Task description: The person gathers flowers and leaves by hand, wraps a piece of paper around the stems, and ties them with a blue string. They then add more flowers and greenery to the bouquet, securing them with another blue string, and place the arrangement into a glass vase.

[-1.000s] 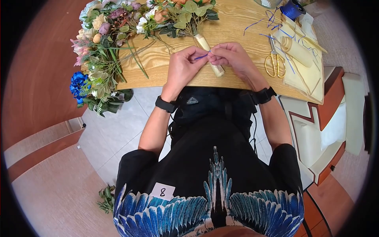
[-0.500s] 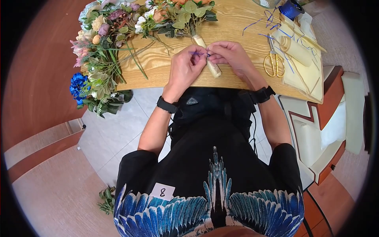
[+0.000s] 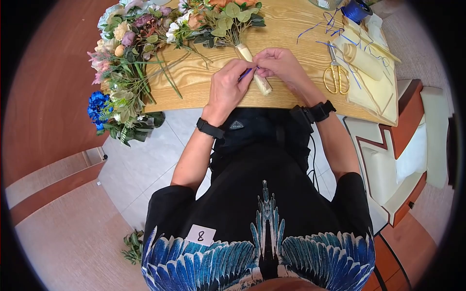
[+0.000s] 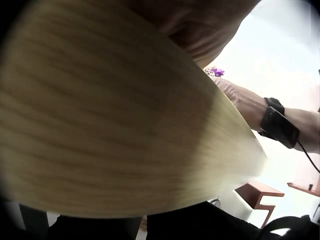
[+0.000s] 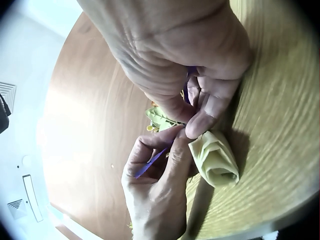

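Both hands meet over the cream-wrapped stem handle of a bouquet lying on the table. My left hand pinches a narrow blue ribbon between thumb and forefinger, and one end crosses its palm. Fingertip to fingertip with it, my right hand pinches the ribbon too; a bit of blue shows between its fingers in the right wrist view. The wrap's folded lower end sticks out beside the fingertips. In the left wrist view the tabletop fills most of the picture and hides the fingers.
Loose artificial flowers crowd the table's left side, with a blue bloom past its edge. To the right are gold-handled scissors, a cream wrapping roll, flat cream sheets, and a blue ribbon spool trailing loose strands.
The hands stay over the handle, pinching the ribbon. The ribbon end at the left hand shifts, and the right hand's fingers rise slightly.
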Demonstrator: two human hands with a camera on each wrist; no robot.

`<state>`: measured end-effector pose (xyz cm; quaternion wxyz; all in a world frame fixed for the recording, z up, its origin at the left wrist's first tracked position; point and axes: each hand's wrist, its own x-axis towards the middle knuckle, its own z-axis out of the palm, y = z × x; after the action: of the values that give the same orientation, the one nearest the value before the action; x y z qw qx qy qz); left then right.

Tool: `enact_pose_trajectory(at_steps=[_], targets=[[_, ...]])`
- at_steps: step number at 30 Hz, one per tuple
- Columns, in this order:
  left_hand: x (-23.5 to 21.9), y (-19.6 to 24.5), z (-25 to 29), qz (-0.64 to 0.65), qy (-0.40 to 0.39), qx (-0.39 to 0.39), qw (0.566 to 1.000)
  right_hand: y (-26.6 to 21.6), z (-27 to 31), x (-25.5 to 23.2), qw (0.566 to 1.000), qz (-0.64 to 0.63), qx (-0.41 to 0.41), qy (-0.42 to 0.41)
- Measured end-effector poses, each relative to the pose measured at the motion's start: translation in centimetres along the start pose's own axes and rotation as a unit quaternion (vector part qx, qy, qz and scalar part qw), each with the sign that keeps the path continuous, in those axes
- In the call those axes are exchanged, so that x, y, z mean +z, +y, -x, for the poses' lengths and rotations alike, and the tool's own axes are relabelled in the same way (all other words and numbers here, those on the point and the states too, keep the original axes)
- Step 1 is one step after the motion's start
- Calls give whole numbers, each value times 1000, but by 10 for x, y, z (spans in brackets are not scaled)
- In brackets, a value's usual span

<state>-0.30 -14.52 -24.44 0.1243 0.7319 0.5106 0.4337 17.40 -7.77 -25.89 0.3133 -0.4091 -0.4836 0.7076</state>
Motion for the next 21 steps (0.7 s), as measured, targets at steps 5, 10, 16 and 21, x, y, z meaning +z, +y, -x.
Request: enact_pose_trajectory(at_steps=[5, 10, 16, 21], targets=[[-7, 0, -3, 33, -42, -17, 998, 0, -4, -4, 999, 18, 0, -27], [-8, -6, -8, 45, -60, -19, 997, -4, -5, -4, 999, 20, 17, -24], [-16, -12, -17, 114, -131, -83, 981, -4, 4, -9, 999, 1, -32, 24], [-12, -24, -19, 172, -172, -159, 957, 3, 33, 4, 965, 115, -173, 160]])
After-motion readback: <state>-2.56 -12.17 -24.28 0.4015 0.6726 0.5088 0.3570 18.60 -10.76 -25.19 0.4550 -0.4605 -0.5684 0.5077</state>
